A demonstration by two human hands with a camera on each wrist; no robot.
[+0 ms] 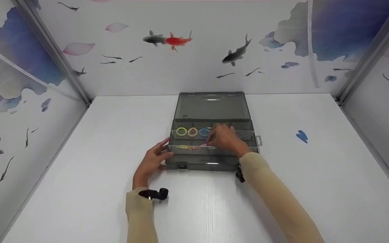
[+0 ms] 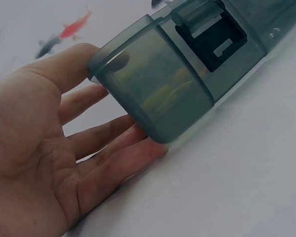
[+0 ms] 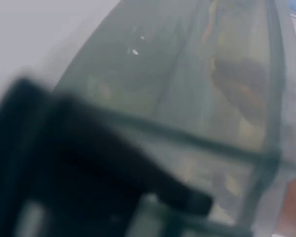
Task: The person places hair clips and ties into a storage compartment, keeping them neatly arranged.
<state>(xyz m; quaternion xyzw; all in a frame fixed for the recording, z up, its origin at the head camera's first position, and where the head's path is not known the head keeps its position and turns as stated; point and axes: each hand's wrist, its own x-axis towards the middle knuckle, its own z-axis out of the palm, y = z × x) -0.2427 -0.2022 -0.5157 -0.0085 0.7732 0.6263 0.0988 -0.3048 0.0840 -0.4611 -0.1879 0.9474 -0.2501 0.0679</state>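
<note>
A grey see-through storage box (image 1: pixel 211 158) stands with its lid (image 1: pixel 211 106) tipped back. My left hand (image 1: pixel 151 160) holds its left end; in the left wrist view the thumb lies over the rim and the fingers touch the side wall. My right hand (image 1: pixel 224 136) reaches down into the middle row, fingertips at a small pink clip (image 1: pixel 204 145), which they partly hide. Left of it in that row lie a yellow clip (image 1: pixel 182 147) and an orange clip (image 1: pixel 193 147). Behind are a yellow ring (image 1: pixel 181 131), an orange ring (image 1: pixel 192 132) and a blue ring (image 1: pixel 204 132).
Two slim blue clips (image 1: pixel 301 136) lie on the white table (image 1: pixel 194 209) to the right of the box. A hanging tab (image 1: pixel 259 140) juts from the box's right side. The patterned back wall (image 1: pixel 194 74) rises behind the lid.
</note>
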